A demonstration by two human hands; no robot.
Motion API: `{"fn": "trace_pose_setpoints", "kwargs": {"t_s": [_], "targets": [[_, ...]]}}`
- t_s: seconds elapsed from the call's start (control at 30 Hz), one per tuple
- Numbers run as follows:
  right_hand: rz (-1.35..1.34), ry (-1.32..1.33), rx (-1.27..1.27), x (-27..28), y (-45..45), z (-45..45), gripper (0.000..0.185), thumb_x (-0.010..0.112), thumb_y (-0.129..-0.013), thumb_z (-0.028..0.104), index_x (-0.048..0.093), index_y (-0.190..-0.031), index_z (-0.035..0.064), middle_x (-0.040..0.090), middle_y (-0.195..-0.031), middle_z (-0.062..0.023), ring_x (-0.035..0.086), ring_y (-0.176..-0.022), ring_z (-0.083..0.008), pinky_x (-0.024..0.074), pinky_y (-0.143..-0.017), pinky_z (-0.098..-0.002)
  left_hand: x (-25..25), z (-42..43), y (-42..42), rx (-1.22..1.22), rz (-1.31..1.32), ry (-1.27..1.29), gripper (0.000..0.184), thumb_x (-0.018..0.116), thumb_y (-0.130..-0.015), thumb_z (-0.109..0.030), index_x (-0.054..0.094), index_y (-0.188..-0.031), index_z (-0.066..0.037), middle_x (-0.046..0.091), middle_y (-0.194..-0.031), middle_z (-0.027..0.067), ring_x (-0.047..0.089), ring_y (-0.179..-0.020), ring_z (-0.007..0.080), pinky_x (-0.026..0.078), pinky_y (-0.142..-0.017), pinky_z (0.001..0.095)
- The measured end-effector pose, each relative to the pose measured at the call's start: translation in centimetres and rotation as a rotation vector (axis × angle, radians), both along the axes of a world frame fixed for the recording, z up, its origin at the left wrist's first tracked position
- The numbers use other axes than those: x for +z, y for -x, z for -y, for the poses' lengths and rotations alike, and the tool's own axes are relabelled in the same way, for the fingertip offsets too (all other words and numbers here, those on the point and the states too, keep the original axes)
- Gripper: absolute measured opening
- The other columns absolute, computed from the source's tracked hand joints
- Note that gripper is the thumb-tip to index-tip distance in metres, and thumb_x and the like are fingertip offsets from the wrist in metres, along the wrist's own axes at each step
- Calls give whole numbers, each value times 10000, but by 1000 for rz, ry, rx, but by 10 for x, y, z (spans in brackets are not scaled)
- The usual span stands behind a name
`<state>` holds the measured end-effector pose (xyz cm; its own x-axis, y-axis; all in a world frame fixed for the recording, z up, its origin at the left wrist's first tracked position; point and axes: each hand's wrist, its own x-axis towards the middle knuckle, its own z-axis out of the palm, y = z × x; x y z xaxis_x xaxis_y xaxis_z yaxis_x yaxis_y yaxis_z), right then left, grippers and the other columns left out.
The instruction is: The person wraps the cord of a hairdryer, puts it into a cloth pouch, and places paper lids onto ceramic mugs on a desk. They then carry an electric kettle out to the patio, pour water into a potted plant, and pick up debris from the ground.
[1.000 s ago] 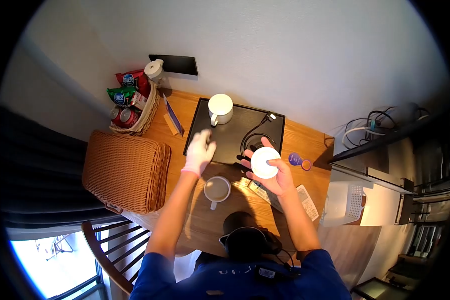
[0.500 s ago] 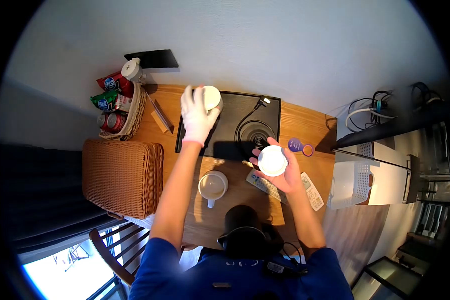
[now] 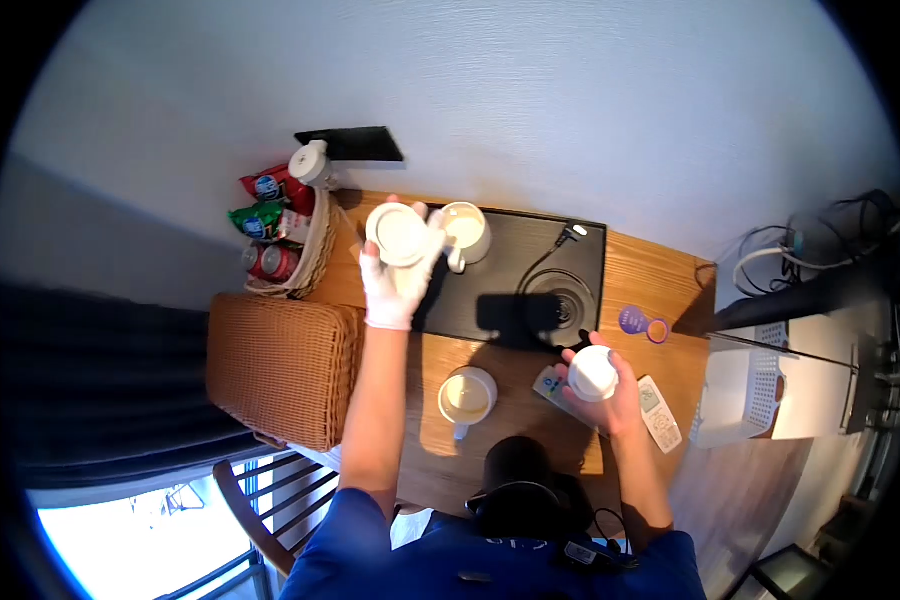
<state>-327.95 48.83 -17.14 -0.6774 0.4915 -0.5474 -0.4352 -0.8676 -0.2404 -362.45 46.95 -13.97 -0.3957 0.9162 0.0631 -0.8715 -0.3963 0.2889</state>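
My left hand [image 3: 395, 287], in a white glove, holds a round white lid [image 3: 397, 234] with its fingers and thumb around the rim. Just right of it, a white mug [image 3: 467, 232] stands uncovered on the black tray [image 3: 450, 305], its handle towards me. My right hand [image 3: 616, 403] cups a second round white lid [image 3: 593, 374] over the table's right side. Another white mug [image 3: 467, 396], with something pale inside, stands on the wooden table in front of me.
A black corded base [image 3: 562, 308] sits on the tray. Remote controls [image 3: 660, 414] and a purple item [image 3: 633, 320] lie at right. At left are a wicker case [image 3: 288, 368], a snack basket [image 3: 317, 245] and a white-topped container [image 3: 311, 163]. A white perforated basket [image 3: 755, 385] stands far right.
My left hand has lifted the lid off the mug on the tray and turned it upward, leaving that mug uncovered. My right hand still holds its lid. The whole view has shifted slightly.
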Motion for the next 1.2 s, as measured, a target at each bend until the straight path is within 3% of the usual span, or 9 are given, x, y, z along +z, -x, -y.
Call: {"fn": "trace_pose_setpoints", "kwargs": {"t_s": [0.07,0.33,0.4,0.47,0.6,0.8,0.9,1.03,1.2], "targets": [[-37,29,13,-3,4,0,454,379,-907,367,370,-1340,230,527,-1218,-179,535,-1067,-367,481,-796,-472,-2,8,-9,-113,177,-136,810,807,-629,-253,407,-1311,-80,420,-1292,214,335,-1253,406,268,-1056,551],[-11,24,61,-9,12,4,480,445,-884,385,380,-1338,246,485,-1272,-165,503,-1115,-349,465,-830,-475,9,5,-16,-248,202,-277,811,777,-681,-267,343,-1342,-88,381,-1257,188,391,-1167,472,446,-922,553],[-17,-1,57,-10,10,4,483,465,-873,400,398,-1328,254,483,-1276,-157,495,-1122,-350,462,-830,-478,15,-8,-6,9,-433,287,872,790,-654,-323,332,-1346,-55,465,-1223,211,414,-1198,385,405,-949,491],[6,2,55,-4,10,6,469,423,-899,389,381,-1338,228,485,-1269,-176,503,-1121,-348,467,-846,-470,-9,-26,7,403,-1577,671,695,738,-676,-270,446,-1237,17,482,-1178,195,495,-1089,302,422,-935,367],[-161,40,40,-18,10,5,460,351,-927,429,384,-1334,217,475,-1273,-192,498,-1120,-373,467,-856,-486,-15,-47,-6,346,-2102,833,696,724,-646,-298,468,-1244,-52,437,-1203,192,476,-1097,357,419,-936,379],[-266,63,5,-14,6,1,502,206,-956,480,337,-1349,197,476,-1267,-204,487,-1132,-408,463,-859,-515,-18,-53,-14,221,-2381,871,678,729,-681,-314,450,-1252,-79,397,-1288,185,439,-1136,387,415,-934,427],[-216,31,29,-12,1,1,514,179,-957,487,322,-1355,195,477,-1262,-215,496,-1116,-419,459,-867,-527,21,-19,-52,336,-2213,653,687,738,-685,-295,437,-1274,-111,399,-1293,189,435,-1154,376,406,-928,424],[-185,-54,100,-2,5,4,632,138,-915,584,301,-1353,159,507,-1209,-239,550,-1050,-411,489,-840,-527,52,62,-110,-437,-1383,697,423,634,-779,-155,529,-1165,-19,595,-1002,72,591,-839,127,474,-761,263],[-175,-288,218,23,37,12,614,185,-929,559,369,-1277,88,595,-1052,-161,634,-900,-284,569,-655,-380,24,102,-161,-562,-704,675,375,480,-907,-156,429,-1258,-37,547,-1122,117,568,-988,210,484,-826,340]]}}
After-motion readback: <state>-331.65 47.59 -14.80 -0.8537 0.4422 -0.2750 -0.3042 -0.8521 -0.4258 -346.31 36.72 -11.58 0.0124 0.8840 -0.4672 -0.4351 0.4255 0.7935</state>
